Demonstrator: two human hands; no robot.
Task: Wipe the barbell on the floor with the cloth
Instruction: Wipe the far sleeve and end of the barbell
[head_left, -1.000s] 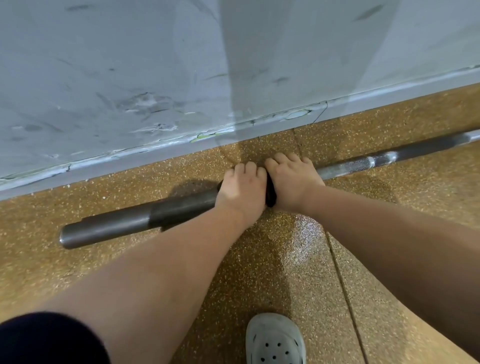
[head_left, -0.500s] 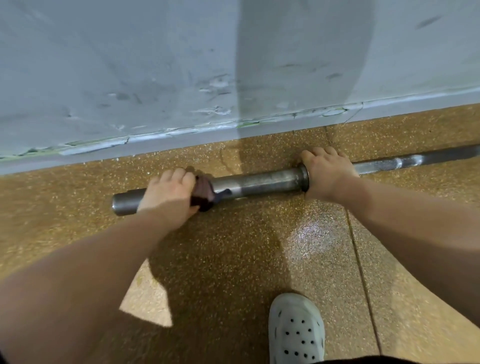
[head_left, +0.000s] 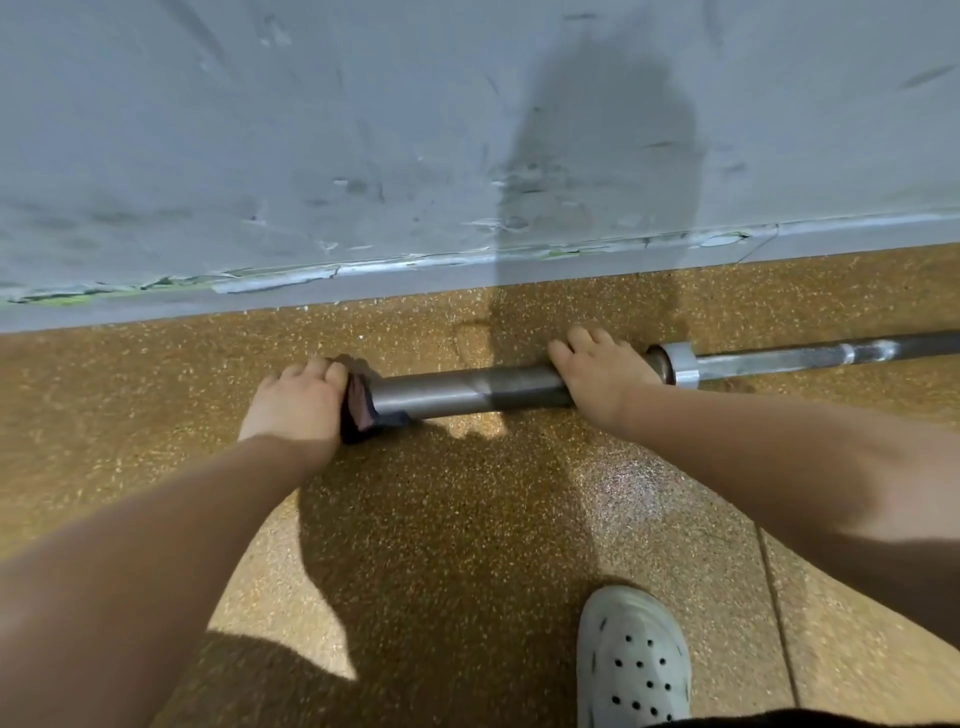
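A steel barbell (head_left: 457, 392) lies on the speckled brown floor, parallel to the wall. Its thick sleeve runs between my hands and its thinner shaft (head_left: 810, 356) leads off to the right past a bright collar (head_left: 678, 364). My left hand (head_left: 298, 402) grips a dark cloth (head_left: 361, 408) wrapped over the sleeve's left end, which is hidden under it. My right hand (head_left: 597, 382) grips the sleeve just left of the collar.
A scuffed grey wall (head_left: 363, 156) with a chipped skirting stands close behind the bar. My foot in a white perforated clog (head_left: 631, 665) is planted on the floor in front. A floor seam (head_left: 776, 613) runs at the right.
My left hand has slid the cloth leftward along the sleeve, away from my right hand, to the sleeve's end. My right hand has shifted onto the sleeve just left of the collar.
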